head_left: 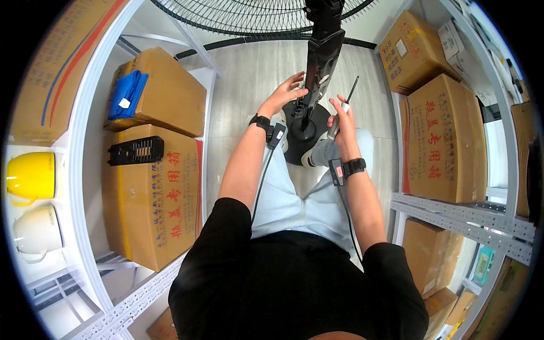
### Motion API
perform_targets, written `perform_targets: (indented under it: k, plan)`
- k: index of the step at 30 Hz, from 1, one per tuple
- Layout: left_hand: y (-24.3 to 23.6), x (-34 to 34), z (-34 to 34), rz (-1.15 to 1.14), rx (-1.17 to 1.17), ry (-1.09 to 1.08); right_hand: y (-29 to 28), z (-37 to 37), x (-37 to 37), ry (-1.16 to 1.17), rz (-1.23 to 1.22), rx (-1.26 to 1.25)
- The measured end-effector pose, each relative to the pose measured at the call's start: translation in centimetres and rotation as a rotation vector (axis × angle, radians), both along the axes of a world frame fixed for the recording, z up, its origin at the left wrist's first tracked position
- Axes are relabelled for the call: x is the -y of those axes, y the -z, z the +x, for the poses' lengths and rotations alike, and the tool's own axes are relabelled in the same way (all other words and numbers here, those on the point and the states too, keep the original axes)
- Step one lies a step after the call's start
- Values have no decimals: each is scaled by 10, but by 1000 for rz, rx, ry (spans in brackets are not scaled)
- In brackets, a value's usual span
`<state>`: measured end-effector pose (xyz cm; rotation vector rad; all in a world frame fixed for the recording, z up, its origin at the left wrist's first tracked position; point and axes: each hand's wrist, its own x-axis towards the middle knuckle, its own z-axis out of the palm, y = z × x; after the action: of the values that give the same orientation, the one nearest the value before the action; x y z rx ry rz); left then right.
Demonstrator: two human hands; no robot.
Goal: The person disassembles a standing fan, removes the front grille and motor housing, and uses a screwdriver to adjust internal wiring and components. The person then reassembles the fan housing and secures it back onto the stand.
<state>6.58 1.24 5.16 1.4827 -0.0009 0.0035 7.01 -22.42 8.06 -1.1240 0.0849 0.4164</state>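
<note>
A black standing fan (326, 54) rises in front of me, its round base (297, 150) on the floor between my feet. My left hand (286, 93) is at the left side of the fan's body, fingers apart and the thumb at its edge. The hand seems to touch the body lightly without gripping it. To the right of the post, my right hand (344, 120) is closed around a screwdriver (334, 126) with a grey handle. Its thin dark shaft points up and away from the fan. Both wrists wear black straps with small cabled boxes.
Metal shelving with cardboard boxes (153, 198) flanks me on the left and more boxes (439, 139) on the right. A slotted black plastic panel (136, 151) and a folded blue cloth (128, 94) lie on the left boxes. Yellow (34, 177) and white mugs (38, 231) stand far left.
</note>
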Motion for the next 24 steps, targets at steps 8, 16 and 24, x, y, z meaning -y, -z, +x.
perform_targets:
  k: [8, 16, 24]
  plan:
    - [9, -7, 19, -255, 36, -79, 14, 8, 4, -25, 109, -27]
    - [15, 9, 48, 138, 15, -44, 13, 19, 2, -77, 192, -70]
    - [24, -6, 45, 140, 12, -333, 15, 16, 7, -85, 215, -187]
